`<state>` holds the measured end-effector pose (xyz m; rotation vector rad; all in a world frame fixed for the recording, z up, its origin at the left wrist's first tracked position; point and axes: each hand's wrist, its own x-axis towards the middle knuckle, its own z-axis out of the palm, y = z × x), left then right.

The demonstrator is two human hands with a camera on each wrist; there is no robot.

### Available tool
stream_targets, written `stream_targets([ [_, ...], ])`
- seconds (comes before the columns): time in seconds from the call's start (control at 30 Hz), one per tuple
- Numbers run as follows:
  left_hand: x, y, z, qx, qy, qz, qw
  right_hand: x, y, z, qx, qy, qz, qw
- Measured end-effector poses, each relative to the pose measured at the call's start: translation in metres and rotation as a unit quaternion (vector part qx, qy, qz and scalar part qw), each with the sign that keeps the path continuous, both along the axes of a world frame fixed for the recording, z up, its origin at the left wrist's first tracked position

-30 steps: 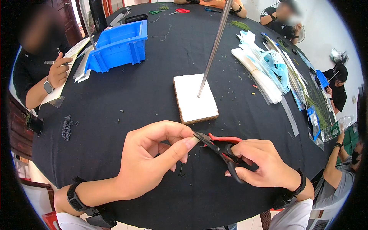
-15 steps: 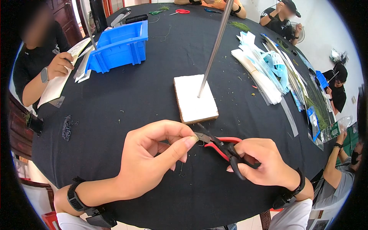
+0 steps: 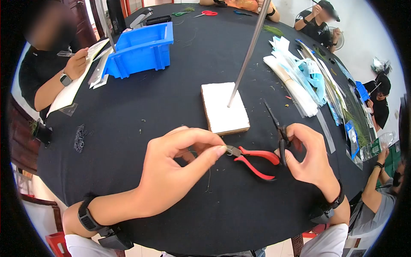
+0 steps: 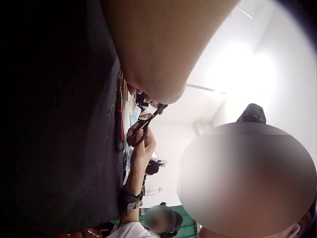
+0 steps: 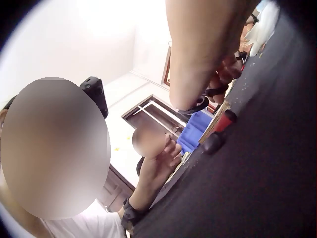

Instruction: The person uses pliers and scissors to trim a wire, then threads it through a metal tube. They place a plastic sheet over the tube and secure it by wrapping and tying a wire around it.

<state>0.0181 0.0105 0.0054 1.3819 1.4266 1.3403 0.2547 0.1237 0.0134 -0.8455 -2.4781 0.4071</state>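
The left hand pinches a thin dark wire between thumb and forefinger. Red-handled metal pliers lie on the black table between the hands, nose just beside that pinch. The right hand grips slim black scissors, blades pointing away.

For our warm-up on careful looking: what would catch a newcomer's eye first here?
Front and centre, the left hand pinches a thin wire at the nose of red pliers lying on the black table, while the right hand holds black scissors point up. Behind them a white foam block has a metal rod stuck in it, with a blue bin farther left.
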Motion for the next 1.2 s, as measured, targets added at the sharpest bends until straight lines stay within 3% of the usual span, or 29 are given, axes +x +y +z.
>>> stream_targets([
  [0.17, -0.004, 0.003, -0.004, 0.076, 0.099, -0.053, 0.991, 0.006, 0.01, -0.004, 0.064, -0.041, -0.069, 0.995],
  [0.3, -0.005, 0.003, -0.002, 0.11, 0.136, -0.028, 0.984, 0.013, 0.016, 0.0, 0.069, -0.079, -0.118, 0.987],
  [0.43, -0.009, 0.004, 0.0, 0.102, 0.141, -0.062, 0.983, 0.014, 0.018, -0.003, 0.051, -0.087, -0.126, 0.987],
  [0.63, -0.018, 0.005, -0.003, 0.13, 0.323, -0.12, 0.93, 0.014, 0.018, -0.002, 0.028, -0.091, -0.123, 0.988],
  [0.73, -0.017, 0.001, 0.005, 0.061, 0.334, -0.126, 0.932, 0.014, 0.018, -0.002, 0.021, -0.096, -0.124, 0.987],
  [0.83, -0.015, -0.002, 0.011, 0.112, 0.389, -0.09, 0.91, 0.014, 0.018, -0.001, 0.019, -0.1, -0.124, 0.987],
  [0.93, -0.017, -0.003, 0.013, 0.191, 0.51, -0.042, 0.838, 0.014, 0.018, -0.001, 0.021, -0.102, -0.123, 0.987],
  [1.07, -0.009, -0.003, 0.022, 0.176, 0.538, 0.059, 0.822, 0.016, 0.019, -0.003, 0.026, -0.094, -0.114, 0.989],
  [1.17, -0.013, -0.006, 0.028, 0.189, 0.465, -0.13, 0.855, 0.016, 0.019, -0.003, 0.02, -0.095, -0.116, 0.989],
  [1.2, -0.015, -0.008, 0.027, 0.13, 0.429, -0.208, 0.869, 0.016, 0.019, -0.003, 0.018, -0.097, -0.116, 0.988],
])
